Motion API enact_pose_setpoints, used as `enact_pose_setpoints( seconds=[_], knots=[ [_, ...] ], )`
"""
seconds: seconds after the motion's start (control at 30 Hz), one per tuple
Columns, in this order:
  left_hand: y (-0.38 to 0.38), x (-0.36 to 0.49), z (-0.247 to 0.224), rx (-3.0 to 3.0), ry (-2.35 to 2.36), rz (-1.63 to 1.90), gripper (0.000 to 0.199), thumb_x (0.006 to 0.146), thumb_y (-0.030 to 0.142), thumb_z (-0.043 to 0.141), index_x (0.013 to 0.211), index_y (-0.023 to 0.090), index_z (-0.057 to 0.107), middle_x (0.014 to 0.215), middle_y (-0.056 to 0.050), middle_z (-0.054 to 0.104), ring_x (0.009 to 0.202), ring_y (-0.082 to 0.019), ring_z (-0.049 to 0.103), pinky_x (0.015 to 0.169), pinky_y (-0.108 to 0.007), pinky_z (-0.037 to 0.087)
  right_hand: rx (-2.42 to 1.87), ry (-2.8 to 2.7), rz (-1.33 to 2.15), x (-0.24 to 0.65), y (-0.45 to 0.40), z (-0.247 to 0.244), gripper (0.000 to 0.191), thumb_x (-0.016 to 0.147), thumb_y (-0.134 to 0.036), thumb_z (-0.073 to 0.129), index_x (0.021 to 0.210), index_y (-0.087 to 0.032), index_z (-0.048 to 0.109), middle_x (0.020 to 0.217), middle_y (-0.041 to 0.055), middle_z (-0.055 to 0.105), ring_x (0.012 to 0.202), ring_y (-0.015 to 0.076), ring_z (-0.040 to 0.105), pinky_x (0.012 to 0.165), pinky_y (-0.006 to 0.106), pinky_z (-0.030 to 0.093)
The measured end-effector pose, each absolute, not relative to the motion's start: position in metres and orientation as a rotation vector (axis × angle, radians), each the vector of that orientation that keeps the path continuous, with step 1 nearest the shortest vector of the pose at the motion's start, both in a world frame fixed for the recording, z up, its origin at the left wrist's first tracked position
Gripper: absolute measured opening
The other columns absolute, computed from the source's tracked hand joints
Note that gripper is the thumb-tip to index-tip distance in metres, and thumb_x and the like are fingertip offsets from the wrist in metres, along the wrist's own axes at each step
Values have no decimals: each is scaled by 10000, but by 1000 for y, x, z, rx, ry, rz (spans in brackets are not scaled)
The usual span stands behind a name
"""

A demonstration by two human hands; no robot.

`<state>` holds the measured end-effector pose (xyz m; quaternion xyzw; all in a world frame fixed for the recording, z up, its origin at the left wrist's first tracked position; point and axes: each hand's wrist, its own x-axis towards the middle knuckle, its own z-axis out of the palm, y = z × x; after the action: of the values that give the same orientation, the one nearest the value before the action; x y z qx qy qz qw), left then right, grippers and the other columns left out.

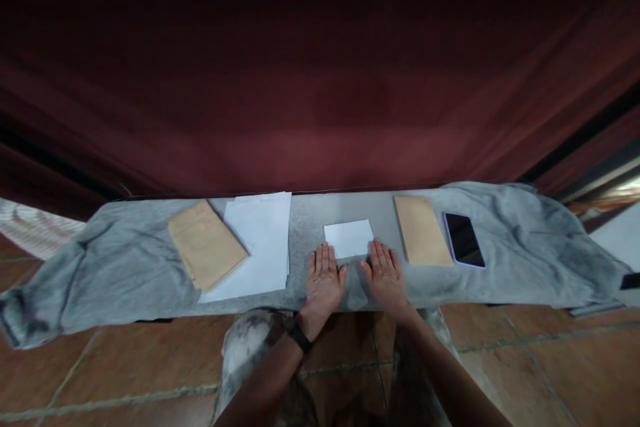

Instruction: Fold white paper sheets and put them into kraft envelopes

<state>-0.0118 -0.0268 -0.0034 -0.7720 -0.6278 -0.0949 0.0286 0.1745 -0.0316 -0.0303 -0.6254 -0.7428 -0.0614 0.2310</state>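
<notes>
A small white sheet of paper [349, 239], perhaps folded, lies flat on a grey cloth [360, 283] in front of me. My left hand [324, 278] rests palm down with fingers stretched out, its fingertips at the paper's near left corner. Flat at the near right corner lies my right hand [385, 273], fingers extended, fingertips at that edge. Neither hand grips anything. To the right of my right hand is a brown envelope [423, 231]. Left of my left hand is a stack of white paper sheets [267, 240].
Brown envelopes [206, 245] lie across the left part of the white stack. A phone in a purple case [465, 240] sits at the right. A dark red upright surface [330, 153] borders the cloth's far side. Tiled floor [520, 373] shows on the near side.
</notes>
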Motion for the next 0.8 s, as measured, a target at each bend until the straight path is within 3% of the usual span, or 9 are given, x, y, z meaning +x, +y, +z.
enact_pose_setpoints(
  seconds=[0.2, 0.3, 0.47, 0.63, 0.8],
  knots=[
    [-4, -6, -2, -2363, -1891, -464, 601, 1015, 308, 333, 1562, 57, 324, 1599, -202, 391, 1532, -296, 281, 1242, -558, 292, -1740, -1955, -20, 169, -7, -19, 593, 1081, -407, 272, 1563, -75, 368, 1582, 213, 415, 1489, 334, 367, 1196, 574, 315],
    [17, 5, -1, -2452, -1840, -427, 585, 1011, 268, 322, 1551, 46, 342, 1609, -200, 378, 1535, -286, 271, 1240, -518, 311, -1634, -2045, 166, 156, 19, -8, 565, 1090, -363, 191, 1551, -113, 403, 1590, 155, 428, 1496, 251, 368, 1199, 499, 362],
    [40, 8, -6, -2559, -1803, -287, 568, 985, 163, 294, 1536, 56, 380, 1616, -172, 379, 1528, -256, 293, 1254, -475, 289, -1521, -2220, 176, 139, 45, -6, 520, 1086, -313, 234, 1525, -143, 455, 1540, 139, 500, 1465, 229, 423, 1208, 492, 356],
    [40, -1, -20, -2475, -1841, -347, 586, 985, 194, 302, 1553, 61, 352, 1623, -165, 364, 1536, -247, 274, 1255, -466, 281, -1598, -2265, -14, 142, 45, -18, 517, 1073, -336, 341, 1550, -149, 413, 1581, 150, 432, 1484, 264, 390, 1217, 522, 302],
    [39, -4, -25, -2388, -1915, -435, 627, 1008, 358, 333, 1562, 64, 335, 1613, -192, 366, 1534, -285, 276, 1235, -514, 307, -1695, -2150, -115, 148, 43, -25, 551, 1077, -364, 319, 1567, -118, 377, 1586, 169, 421, 1479, 306, 390, 1201, 529, 296]
  ],
)
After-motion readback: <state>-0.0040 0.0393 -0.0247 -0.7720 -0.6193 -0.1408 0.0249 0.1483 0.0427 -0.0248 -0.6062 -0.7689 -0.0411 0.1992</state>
